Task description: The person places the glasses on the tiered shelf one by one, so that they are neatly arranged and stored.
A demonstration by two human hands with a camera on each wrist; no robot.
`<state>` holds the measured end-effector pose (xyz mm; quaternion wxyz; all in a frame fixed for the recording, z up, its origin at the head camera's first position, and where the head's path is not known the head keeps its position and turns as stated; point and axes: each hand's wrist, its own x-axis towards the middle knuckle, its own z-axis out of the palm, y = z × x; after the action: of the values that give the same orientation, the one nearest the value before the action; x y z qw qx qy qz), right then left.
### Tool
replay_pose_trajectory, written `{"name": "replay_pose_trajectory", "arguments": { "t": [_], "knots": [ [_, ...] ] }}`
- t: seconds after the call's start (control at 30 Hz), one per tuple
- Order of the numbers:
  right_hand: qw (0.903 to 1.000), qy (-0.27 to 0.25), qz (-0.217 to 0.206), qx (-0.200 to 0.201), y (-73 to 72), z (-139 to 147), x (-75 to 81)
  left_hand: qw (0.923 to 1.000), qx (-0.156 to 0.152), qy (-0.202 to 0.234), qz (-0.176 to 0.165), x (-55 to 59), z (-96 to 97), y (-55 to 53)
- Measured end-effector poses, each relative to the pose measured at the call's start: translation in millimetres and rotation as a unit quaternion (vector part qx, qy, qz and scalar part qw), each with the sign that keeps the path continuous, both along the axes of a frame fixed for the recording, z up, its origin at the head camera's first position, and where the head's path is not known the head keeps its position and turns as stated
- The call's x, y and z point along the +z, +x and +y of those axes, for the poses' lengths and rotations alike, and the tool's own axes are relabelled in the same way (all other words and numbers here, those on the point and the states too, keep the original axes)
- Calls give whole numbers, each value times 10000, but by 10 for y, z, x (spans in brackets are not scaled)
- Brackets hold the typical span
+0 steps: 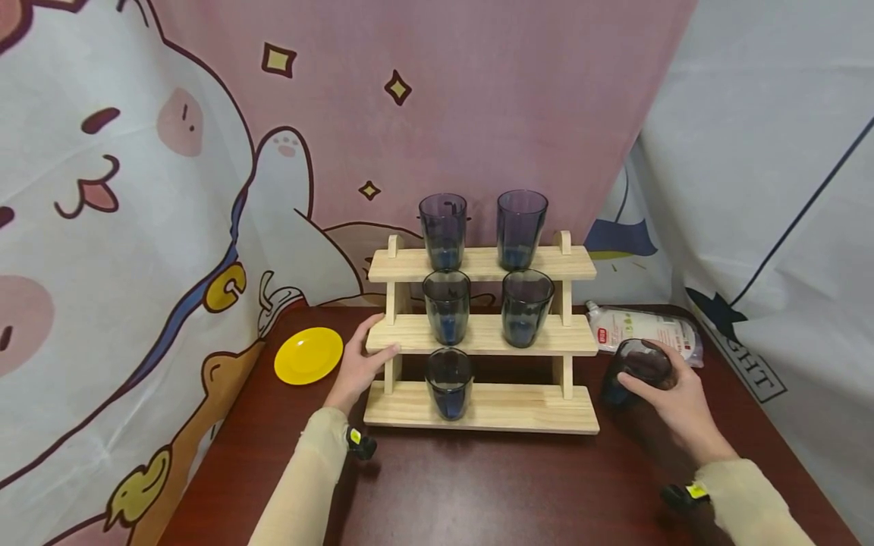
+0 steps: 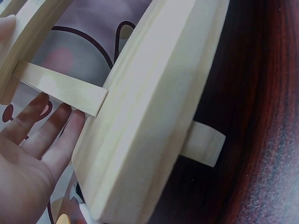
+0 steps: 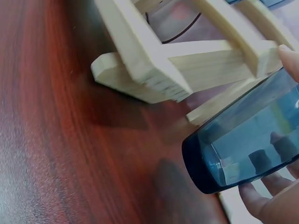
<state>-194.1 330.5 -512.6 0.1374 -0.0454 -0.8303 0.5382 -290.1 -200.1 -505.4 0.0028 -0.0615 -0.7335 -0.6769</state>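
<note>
A three-tier wooden display rack (image 1: 481,334) stands on the table. My left hand (image 1: 358,360) grips its left end at the middle tier, thumb on the board (image 2: 28,32) and fingers against the upright (image 2: 63,86). To the right of the rack, my right hand (image 1: 683,398) holds a dark tinted glass (image 1: 638,371) between thumb and fingers, slightly tilted. In the right wrist view the glass (image 3: 243,144) shows its thick base, with a shadow on the table below. On the rack's bottom tier stands one glass (image 1: 449,383), left of the middle.
Two glasses stand on the middle tier, left (image 1: 447,307) and right (image 1: 527,309), and two on the top tier, left (image 1: 444,231) and right (image 1: 521,230). A yellow plate (image 1: 309,356) lies left. Behind my right hand lies a white pouch (image 1: 649,327). Printed cloth (image 1: 478,98) hangs behind.
</note>
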Motion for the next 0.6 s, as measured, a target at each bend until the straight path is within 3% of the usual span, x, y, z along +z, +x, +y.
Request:
{"name": "replay_pose_trajectory", "arguments": {
  "t": [0.2, 0.4, 0.6],
  "knots": [
    [9988, -381, 301, 111, 94, 6, 149, 10000, -76, -5, 17, 174, 29, 102],
    [9922, -965, 687, 394, 165, -24, 241, 10000, -49, -7, -43, 6, -10, -25],
    [9840, -1345, 910, 737, 231, -126, 350, 10000, -2, 23, 82, -73, -5, -40]
  ]
}}
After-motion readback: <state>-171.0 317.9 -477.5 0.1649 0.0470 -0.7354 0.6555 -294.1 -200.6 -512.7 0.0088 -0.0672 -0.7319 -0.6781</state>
